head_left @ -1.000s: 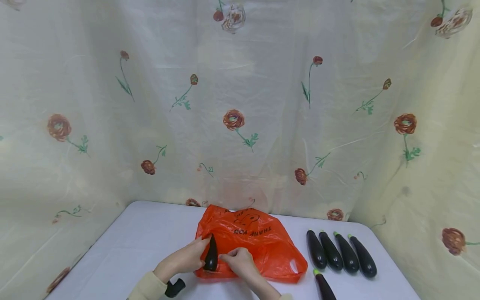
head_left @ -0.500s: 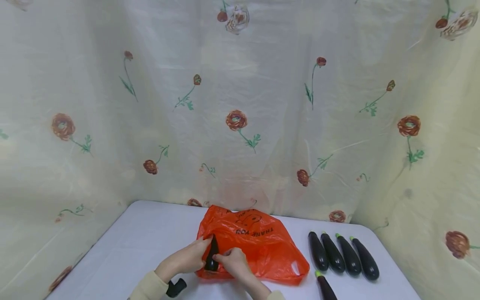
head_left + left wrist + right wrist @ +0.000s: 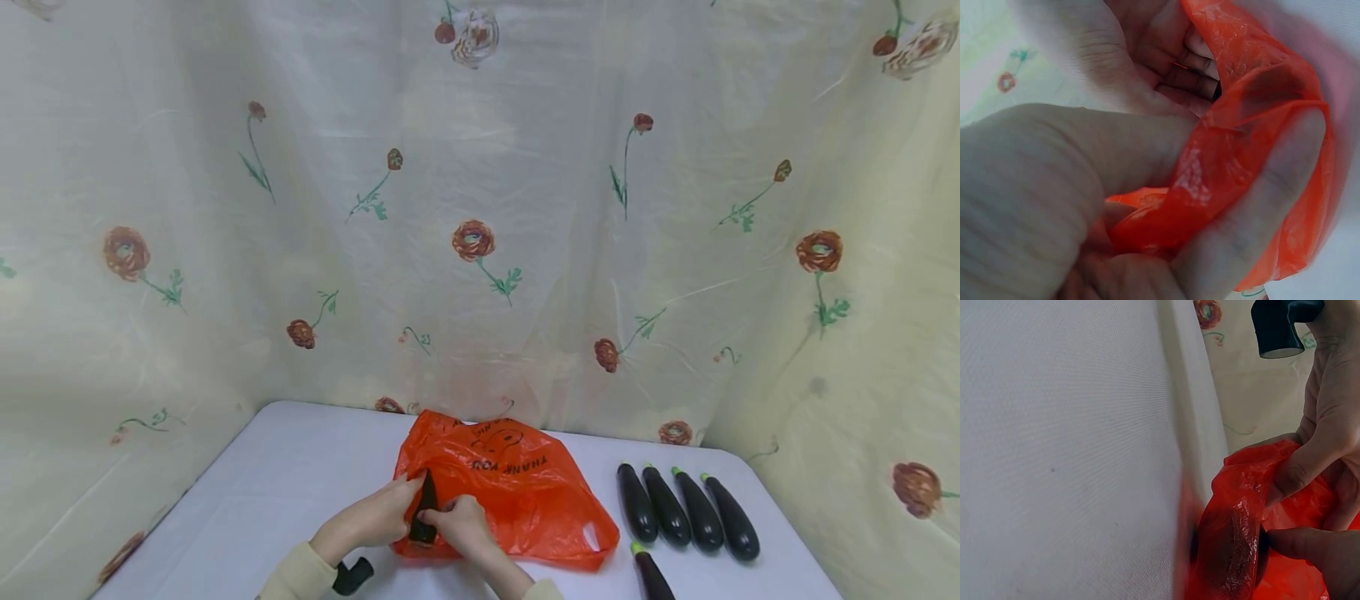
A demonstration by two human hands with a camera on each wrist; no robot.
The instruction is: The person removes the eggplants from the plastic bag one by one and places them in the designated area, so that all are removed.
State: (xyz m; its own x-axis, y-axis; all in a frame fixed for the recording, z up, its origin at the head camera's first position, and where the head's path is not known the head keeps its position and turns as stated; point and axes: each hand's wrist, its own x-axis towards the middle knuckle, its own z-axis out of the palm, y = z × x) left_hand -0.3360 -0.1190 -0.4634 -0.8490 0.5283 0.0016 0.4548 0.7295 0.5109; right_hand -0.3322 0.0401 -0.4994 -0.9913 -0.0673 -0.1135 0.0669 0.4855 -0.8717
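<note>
A red plastic bag lies on the white table, its open side toward me. My left hand grips the bag's rim; in the left wrist view its thumb and fingers pinch the red film. A dark eggplant sits in the mouth of the bag between both hands. My right hand holds the eggplant from the right, its thumb across the near part. In the right wrist view the right hand has its thumb tip against the dark eggplant, which shows partly through the film. Its lower end is hidden by the bag.
Several dark eggplants with green stem ends lie in a row to the bag's right. Another eggplant lies nearer me, cut off by the frame. A floral curtain hangs behind the table and at both sides.
My right hand has moved left from the bag's edge onto the eggplant, its thumb now overlapping it. The left hand keeps its grip on the bag. The view has shifted slightly.
</note>
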